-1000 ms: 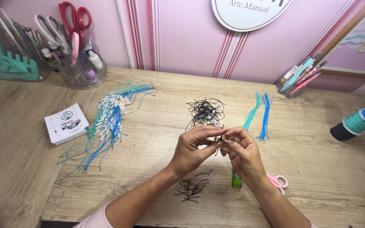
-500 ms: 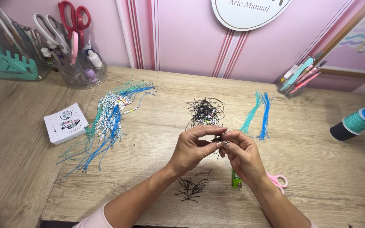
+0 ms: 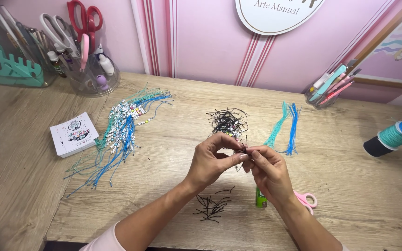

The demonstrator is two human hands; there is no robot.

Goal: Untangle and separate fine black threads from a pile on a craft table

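Head view: both the left hand (image 3: 210, 162) and right hand (image 3: 268, 169) pinch a black cord (image 3: 244, 145) just before the black cord pile (image 3: 228, 122); finished beaded bracelets (image 3: 122, 125) lie well left, trimmings (image 3: 210, 207) nearer.

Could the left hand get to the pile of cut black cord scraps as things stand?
Probably yes: the scraps lie bare just below the left hand, though its fingers pinch a black cord.

hands: L (image 3: 212, 162) + R (image 3: 268, 172) pinch black cord (image 3: 244, 144) | black cord pile (image 3: 228, 122) behind
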